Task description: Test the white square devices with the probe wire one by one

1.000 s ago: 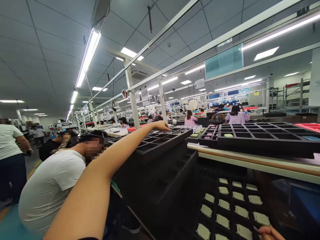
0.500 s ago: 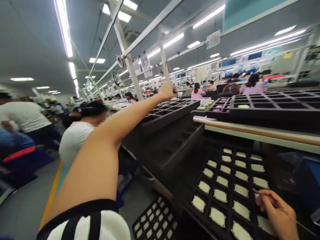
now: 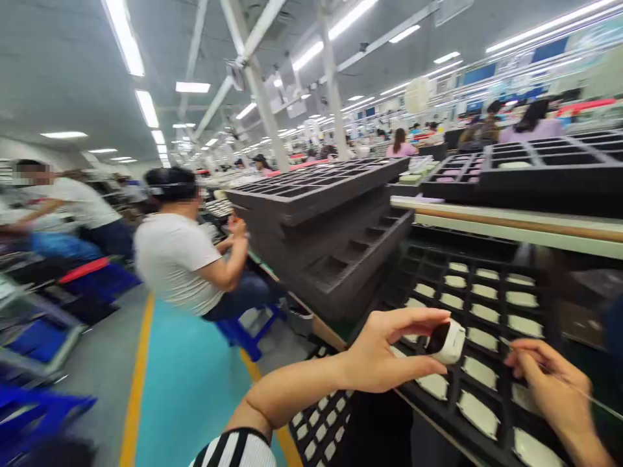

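hidden: right hand (image 3: 552, 383) covers most of thin rod (image 3: 505, 342) (type unclear), closed round it | white device (image 3: 454, 344) pinched by left hand (image 3: 384, 350), thumb against fingers, over black tray (image 3: 454, 384) in view | dark face palmward, white side right | long axis seemingly thumb-to-fingertip, tilted

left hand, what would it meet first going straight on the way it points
Probably the bare right hand or the thin tool it holds. Depth is unclear: the left hand, gripping a small white device, might pass above them, over the black gridded tray.
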{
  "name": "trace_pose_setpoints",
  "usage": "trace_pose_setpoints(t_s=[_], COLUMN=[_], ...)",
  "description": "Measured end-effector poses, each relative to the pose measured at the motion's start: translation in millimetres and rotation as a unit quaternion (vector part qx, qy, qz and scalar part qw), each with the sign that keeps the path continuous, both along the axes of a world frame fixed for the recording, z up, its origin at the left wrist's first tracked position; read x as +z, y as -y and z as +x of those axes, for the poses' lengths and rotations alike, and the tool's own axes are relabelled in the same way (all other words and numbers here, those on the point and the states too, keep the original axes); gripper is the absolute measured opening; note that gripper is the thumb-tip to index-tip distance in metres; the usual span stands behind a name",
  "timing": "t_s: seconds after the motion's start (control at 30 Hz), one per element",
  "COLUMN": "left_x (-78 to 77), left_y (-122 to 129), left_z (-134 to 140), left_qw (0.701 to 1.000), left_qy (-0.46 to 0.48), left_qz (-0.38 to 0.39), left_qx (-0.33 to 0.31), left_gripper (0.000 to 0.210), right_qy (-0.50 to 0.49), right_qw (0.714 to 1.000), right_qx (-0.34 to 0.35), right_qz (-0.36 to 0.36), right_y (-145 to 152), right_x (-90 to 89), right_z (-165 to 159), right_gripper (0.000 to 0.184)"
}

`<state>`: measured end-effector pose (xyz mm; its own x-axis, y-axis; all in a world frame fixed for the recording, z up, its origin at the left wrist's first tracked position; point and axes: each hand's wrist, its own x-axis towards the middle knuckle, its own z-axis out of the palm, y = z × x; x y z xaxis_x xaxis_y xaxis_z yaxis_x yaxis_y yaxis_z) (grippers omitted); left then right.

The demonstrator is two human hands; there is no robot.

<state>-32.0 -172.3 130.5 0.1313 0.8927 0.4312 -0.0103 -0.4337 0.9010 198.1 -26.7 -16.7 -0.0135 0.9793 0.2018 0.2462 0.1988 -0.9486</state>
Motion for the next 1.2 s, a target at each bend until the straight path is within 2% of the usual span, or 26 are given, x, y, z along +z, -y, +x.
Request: trace_pose_setpoints(t_s=[0.07,0.1,0.17,0.23,0.33,0.43,0.57,0.73,0.87,1.0,1.07,1.2], left_x=[-39.8,-58.2,-90.7,-115.7,-138.2,-145.0,-141.9,-143.3,-143.8,-139.5,-138.4,-140.1], left_y=[-41.9,-61.8,-97.2,-126.0,-152.1,-156.1,-152.8,-154.3,-152.7,-147.7,-144.8,-142.7], left_z=[20.0,29.9,45.1,50.9,45.8,37.7,37.6,42.0,40.3,38.9,39.7,41.3], left_qw=[0.991,0.984,0.976,0.973,0.962,0.945,0.936,0.943,0.966,0.979,0.978,0.959], left_qy=[0.079,0.104,0.132,0.145,0.154,0.168,0.170,0.144,0.051,-0.066,-0.129,-0.259], left_qz=[-0.076,-0.113,-0.155,-0.173,-0.214,-0.257,-0.275,-0.283,-0.254,-0.188,-0.158,-0.112], left_qx=[-0.079,-0.095,-0.078,-0.047,-0.076,-0.116,-0.141,-0.101,-0.022,0.046,0.041,-0.034], left_gripper=[0.057,0.056,0.052,0.050,0.050,0.051,0.049,0.037,0.034,0.027,0.029,0.037], right_qy=[-0.026,-0.039,-0.059,-0.096,-0.139,-0.143,-0.116,-0.103,-0.087,-0.072,-0.067,-0.062], right_qw=[0.999,0.997,0.995,0.990,0.984,0.984,0.986,0.988,0.989,0.991,0.991,0.992], right_qx=[0.034,0.036,0.035,0.026,0.025,0.065,0.084,0.069,0.067,0.068,0.070,0.074], right_qz=[0.027,0.050,0.076,0.097,0.108,0.089,0.088,0.096,0.098,0.090,0.088,0.086], right_y=[7.8,9.5,8.5,4.8,2.0,4.1,4.5,3.8,5.0,5.1,4.8,4.0], right_x=[11.5,15.2,18.1,17.2,13.9,12.8,14.1,14.6,16.5,18.4,18.0,15.7], right_z=[-4.4,-6.5,-9.5,-10.6,-10.7,-10.7,-10.6,-9.8,-10.6,-12.0,-12.1,-11.4], right_gripper=[0.011,0.011,0.010,0.009,0.008,0.007,0.005,0.006,0.008,0.009,0.009,0.009])
